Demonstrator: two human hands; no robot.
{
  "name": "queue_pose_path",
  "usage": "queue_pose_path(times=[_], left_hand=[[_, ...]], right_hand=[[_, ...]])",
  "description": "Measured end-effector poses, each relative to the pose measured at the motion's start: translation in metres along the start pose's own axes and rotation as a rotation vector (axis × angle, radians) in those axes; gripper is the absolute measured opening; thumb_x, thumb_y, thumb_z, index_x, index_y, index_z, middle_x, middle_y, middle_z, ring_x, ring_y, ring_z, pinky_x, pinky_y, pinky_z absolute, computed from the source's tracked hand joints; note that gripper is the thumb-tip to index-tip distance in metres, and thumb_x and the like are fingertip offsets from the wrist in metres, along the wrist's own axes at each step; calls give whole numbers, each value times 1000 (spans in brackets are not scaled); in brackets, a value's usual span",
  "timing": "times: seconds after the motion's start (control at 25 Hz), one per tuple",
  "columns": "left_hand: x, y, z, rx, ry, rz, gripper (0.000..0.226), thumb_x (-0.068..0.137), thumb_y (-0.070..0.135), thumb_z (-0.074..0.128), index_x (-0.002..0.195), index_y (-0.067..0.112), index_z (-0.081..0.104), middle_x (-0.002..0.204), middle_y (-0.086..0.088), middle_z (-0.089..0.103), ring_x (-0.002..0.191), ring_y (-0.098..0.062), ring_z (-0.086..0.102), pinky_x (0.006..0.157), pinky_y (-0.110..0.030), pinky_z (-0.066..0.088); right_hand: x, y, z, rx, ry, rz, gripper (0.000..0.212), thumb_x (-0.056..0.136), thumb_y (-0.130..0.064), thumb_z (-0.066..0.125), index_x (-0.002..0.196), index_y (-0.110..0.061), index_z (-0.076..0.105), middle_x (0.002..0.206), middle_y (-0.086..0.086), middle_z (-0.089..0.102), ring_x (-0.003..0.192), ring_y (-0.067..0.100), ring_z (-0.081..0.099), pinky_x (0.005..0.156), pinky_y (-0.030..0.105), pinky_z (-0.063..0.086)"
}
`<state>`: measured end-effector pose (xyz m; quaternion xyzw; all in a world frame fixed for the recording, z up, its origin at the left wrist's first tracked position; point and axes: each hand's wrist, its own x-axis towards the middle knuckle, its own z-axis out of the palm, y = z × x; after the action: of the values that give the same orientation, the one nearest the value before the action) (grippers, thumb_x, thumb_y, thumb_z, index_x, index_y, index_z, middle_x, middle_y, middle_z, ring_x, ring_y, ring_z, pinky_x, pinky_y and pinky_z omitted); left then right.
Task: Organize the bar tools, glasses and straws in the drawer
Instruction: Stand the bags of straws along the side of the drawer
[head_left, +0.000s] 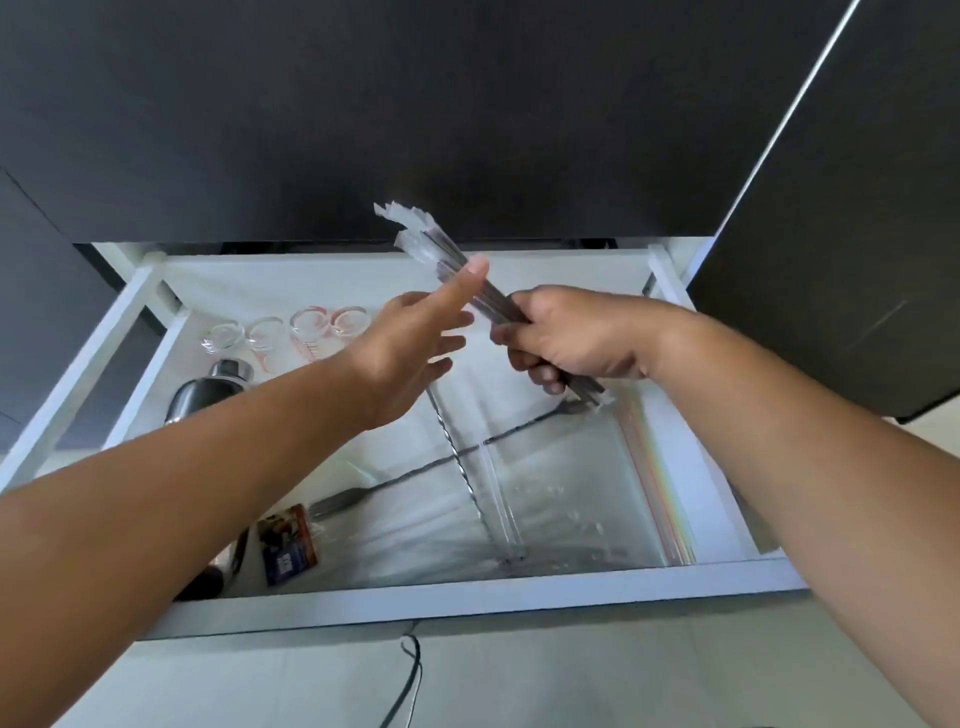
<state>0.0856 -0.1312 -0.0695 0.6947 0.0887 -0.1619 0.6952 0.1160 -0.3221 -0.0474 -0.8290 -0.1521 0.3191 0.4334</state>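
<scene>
The right hand (566, 338) squeezes a bunch of thin wrapped straws (447, 265) above the white drawer (467, 592). The left hand (415, 343) has its fingers spread. Small clear glasses (291, 327) line the back-left corner. Two long metal bar spoons (457, 457) lie crossed, so there is more to tidy.

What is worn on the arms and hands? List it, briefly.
Nothing shows. Both forearms are bare up to the frame edge, with no sleeves in view. The left hand and right hand have no gloves, rings, watch or bracelets that can be seen. Nails are short and unpainted.
</scene>
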Motion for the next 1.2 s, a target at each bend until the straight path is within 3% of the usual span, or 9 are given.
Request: queue_pose_path(times=[0.08, 0.2, 0.4, 0.48, 0.6, 0.72, 0.84, 1.08, 1.2], left_hand=[[-5, -19, 11, 574, -151, -2, 92, 60, 90, 66, 124, 26, 55, 131, 4, 59, 116, -20, 55, 105, -36, 39], [-4, -53, 26, 1445, -386, 342, 76, 84, 74, 62, 146, 33, 43, 141, 4, 45, 124, -22, 42, 102, -42, 41], [0, -58, 22, 1387, -460, 435, 63, 92, 48, 72, 147, 28, 48, 133, 2, 45, 118, -18, 46, 103, -35, 43], [0, -59, 21, 1341, -484, 459, 60, 91, 38, 76, 145, 26, 54, 130, 0, 46, 114, -16, 48, 94, -23, 39], [0, -60, 19, 1389, -501, 532, 56, 92, 33, 76, 143, 27, 57, 137, 2, 48, 122, -17, 49, 102, -28, 42], [-1, -58, 18, 1470, -522, 554, 53, 93, 31, 74, 143, 21, 59, 143, 4, 51, 129, -16, 50, 108, -30, 42], [-2, -52, 17, 1509, -540, 546, 43, 91, 18, 73, 133, 18, 65, 136, 4, 58, 124, -15, 54, 104, -30, 45], [-8, -42, 17, 1469, -471, 398, 28, 83, 3, 68, 97, 26, 67, 102, 6, 67, 91, -15, 65, 77, -34, 58], [-9, -45, 17, 1396, -491, 296, 33, 80, -6, 61, 97, 22, 66, 90, 9, 71, 77, -11, 66, 58, -14, 52]], right_hand=[[-11, 9, -26, -222, 43, 129, 19, 109, -27, 49, 97, -13, 54, 64, -1, 57, 50, 11, 50, 56, 32, 46], [-20, 18, -44, -675, 7, 255, 31, 106, -33, 50, 85, -13, 62, 58, -10, 69, 54, 17, 51, 60, 31, 43], [-12, 17, -36, -747, -13, 405, 25, 100, -13, 54, 99, 3, 74, 92, 9, 80, 67, 28, 56, 61, 31, 42], [-7, 18, -28, -793, 2, 421, 24, 95, -7, 51, 86, -1, 72, 85, 10, 72, 66, 28, 52, 58, 31, 37], [-4, 19, -25, -799, 84, 428, 17, 96, -10, 46, 82, -12, 56, 75, 5, 52, 58, 23, 41, 51, 28, 29], [-5, 19, -26, -807, 77, 458, 13, 100, -16, 53, 94, -10, 62, 73, 2, 53, 55, 17, 47, 44, 23, 34], [-5, 28, -29, -690, 74, 519, 20, 97, -22, 63, 81, -10, 63, 69, 7, 55, 49, 22, 46, 44, 21, 37], [-6, 41, -33, -413, 106, 645, 23, 90, -23, 81, 87, -4, 68, 80, 11, 68, 48, 20, 59, 49, 24, 54], [-7, 42, -31, -382, 108, 655, 27, 87, -22, 85, 100, -1, 73, 102, 15, 75, 70, 25, 78, 68, 30, 64]])
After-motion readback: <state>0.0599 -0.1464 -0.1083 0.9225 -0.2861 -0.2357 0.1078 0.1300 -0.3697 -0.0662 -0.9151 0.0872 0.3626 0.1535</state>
